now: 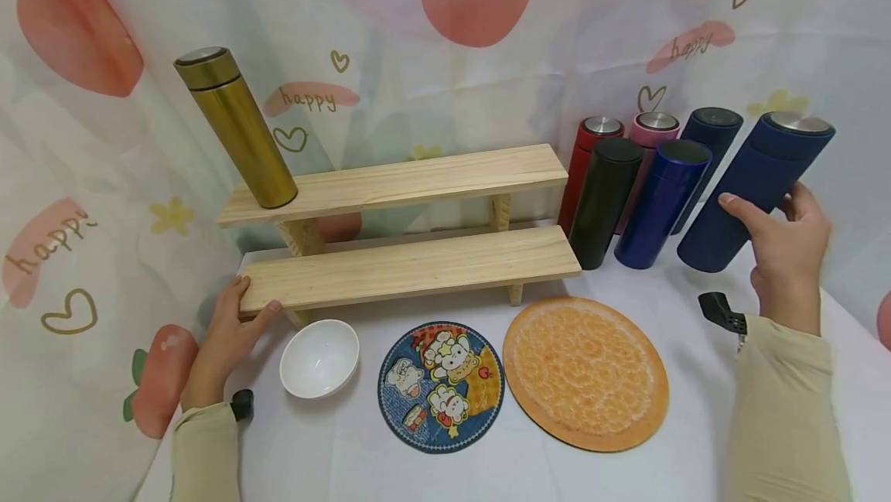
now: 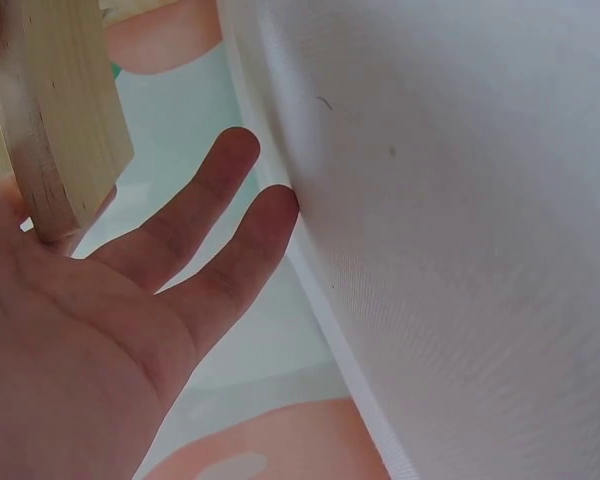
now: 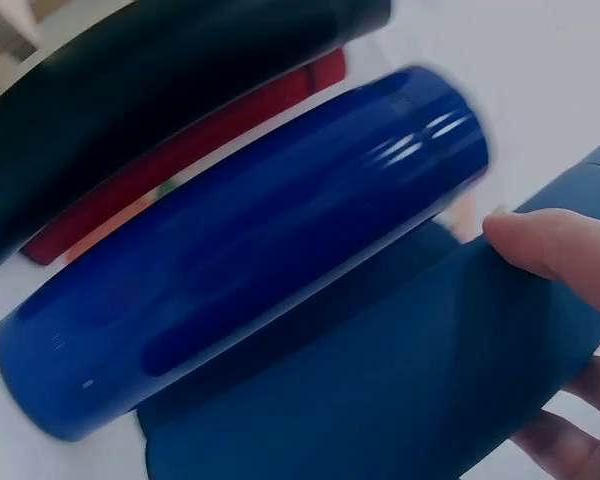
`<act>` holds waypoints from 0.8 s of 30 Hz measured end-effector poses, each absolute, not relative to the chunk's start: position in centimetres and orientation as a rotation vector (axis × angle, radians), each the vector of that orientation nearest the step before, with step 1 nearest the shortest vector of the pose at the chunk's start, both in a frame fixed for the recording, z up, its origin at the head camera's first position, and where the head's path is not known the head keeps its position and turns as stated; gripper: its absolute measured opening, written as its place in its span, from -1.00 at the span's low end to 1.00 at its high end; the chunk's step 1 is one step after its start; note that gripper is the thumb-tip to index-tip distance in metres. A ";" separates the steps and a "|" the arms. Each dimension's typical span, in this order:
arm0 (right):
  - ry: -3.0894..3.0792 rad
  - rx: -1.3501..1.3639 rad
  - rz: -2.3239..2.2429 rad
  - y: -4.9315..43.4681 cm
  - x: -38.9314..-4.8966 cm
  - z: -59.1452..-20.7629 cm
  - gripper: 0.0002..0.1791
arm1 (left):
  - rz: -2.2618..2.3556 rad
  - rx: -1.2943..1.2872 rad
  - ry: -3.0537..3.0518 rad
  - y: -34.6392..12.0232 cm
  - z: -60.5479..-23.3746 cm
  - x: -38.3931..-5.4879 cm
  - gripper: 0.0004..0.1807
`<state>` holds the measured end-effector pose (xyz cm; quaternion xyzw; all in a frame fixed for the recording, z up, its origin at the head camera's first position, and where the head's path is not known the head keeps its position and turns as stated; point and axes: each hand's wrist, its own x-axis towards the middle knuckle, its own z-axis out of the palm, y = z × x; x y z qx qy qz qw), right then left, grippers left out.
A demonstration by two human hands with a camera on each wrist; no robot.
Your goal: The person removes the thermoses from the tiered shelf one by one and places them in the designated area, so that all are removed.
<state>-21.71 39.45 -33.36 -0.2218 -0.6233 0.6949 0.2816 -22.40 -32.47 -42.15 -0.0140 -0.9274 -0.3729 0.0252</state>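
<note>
My right hand (image 1: 793, 247) grips a navy thermos flask (image 1: 755, 185) with a silver lid top, its thumb across the near side. Whether its base touches the table is hard to tell. Beside it stand a glossy blue flask (image 3: 240, 250), a black flask (image 1: 605, 204), a red flask (image 1: 579, 165), a pink flask (image 1: 654, 131) and another dark navy flask (image 1: 710, 131). My left hand (image 1: 226, 332) holds the left end of the two-tier wooden shelf (image 1: 411, 266) at its lower board. In the left wrist view, two fingers (image 2: 215, 260) stretch out below the board.
A gold flask (image 1: 240, 131) stands on the upper board's left end. In front of the shelf are a white bowl (image 1: 320, 359), a round cartoon mat (image 1: 442, 387) and an orange round mat (image 1: 585, 374). A printed curtain (image 1: 390, 46) hangs behind the white table (image 1: 327, 463).
</note>
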 end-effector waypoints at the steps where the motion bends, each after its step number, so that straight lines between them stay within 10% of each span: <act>1: -1.690 -0.617 1.860 39.6 -21.9 -33.7 -0.10 | -1.150 -0.051 -2.862 -32.5 -42.2 -22.4 0.04; 24: -1.706 -0.529 1.805 40.6 -25.4 -38.5 -0.16 | -1.162 -0.023 -2.858 -32.5 -42.2 -22.3 0.06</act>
